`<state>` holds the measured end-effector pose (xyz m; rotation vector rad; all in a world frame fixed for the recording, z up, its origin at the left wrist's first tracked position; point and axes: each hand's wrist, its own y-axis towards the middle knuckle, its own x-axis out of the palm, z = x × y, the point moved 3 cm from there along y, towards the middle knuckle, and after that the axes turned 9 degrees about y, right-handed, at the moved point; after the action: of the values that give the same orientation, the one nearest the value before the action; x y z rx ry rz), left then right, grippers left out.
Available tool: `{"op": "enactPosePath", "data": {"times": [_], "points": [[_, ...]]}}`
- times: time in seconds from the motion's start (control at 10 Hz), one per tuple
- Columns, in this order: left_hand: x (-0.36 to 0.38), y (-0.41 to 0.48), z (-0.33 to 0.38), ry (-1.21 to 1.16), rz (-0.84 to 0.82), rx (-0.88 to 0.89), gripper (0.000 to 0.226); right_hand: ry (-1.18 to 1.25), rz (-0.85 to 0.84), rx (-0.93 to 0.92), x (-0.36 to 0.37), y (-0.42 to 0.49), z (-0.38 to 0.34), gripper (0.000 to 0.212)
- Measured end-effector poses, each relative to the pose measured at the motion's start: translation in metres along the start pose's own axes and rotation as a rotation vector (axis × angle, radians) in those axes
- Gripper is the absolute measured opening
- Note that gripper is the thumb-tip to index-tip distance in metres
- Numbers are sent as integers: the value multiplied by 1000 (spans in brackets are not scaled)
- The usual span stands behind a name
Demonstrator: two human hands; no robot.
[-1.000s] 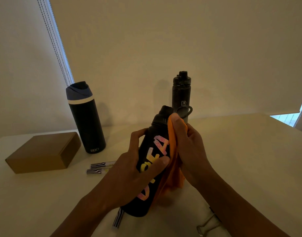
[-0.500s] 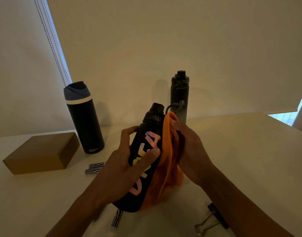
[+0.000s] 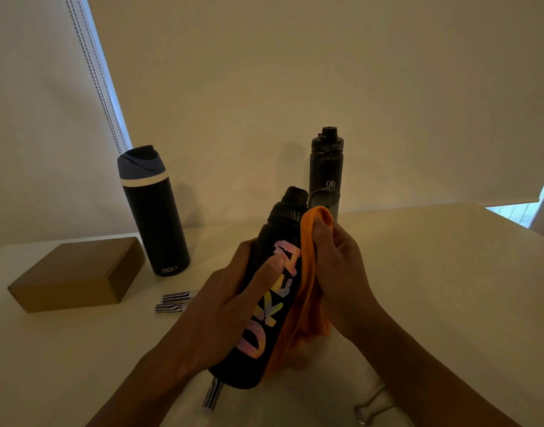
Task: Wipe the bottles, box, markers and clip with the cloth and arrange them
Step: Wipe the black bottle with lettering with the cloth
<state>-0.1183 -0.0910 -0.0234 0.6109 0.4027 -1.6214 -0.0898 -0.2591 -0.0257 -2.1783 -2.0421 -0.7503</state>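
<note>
In the left hand (image 3: 233, 303) the lettered bottle (image 3: 274, 303) was gripped, tilted above the near table, and the orange cloth (image 3: 310, 291) was clutched against its right side by the right hand (image 3: 341, 272). Only 1 of 3 bottles was judged under way. The far blue-lidded bottle (image 3: 155, 217) and grey bottle (image 3: 326, 171), the box (image 3: 76, 272) and markers (image 3: 175, 302) at left, and the near clip (image 3: 369, 408) remained to be done.

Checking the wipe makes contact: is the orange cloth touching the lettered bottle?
Touching. The head view shows the right hand pressing the orange cloth against the lettered bottle, with no gap.
</note>
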Motion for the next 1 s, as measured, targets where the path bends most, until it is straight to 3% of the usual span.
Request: {"op": "enactPosePath", "data": {"times": [0.1, 0.2, 0.3, 0.4, 0.6, 0.9, 1.0], "points": [[-2, -13, 7, -54, -39, 222, 39, 0, 31, 9, 2, 0, 2, 56], [-3, -11, 2, -58, -47, 242, 39, 21, 28, 41, 1, 1, 1, 49], [-6, 2, -2, -110, -63, 220, 46, 97, -56, 107, -1, 1, -3, 41], [-6, 7, -3, -244, -120, 149, 39, 162, -119, 152, -1, -2, -7, 37], [-2, 8, -5, -303, -176, 158, 54, 111, -78, 113, 1, -2, -5, 48], [8, 2, 1, -179, -134, 152, 55, 121, -22, 84, 4, -3, 0, 55], [4, 4, -3, -47, -73, 148, 66, 43, -13, 79, 2, 0, 2, 54]]}}
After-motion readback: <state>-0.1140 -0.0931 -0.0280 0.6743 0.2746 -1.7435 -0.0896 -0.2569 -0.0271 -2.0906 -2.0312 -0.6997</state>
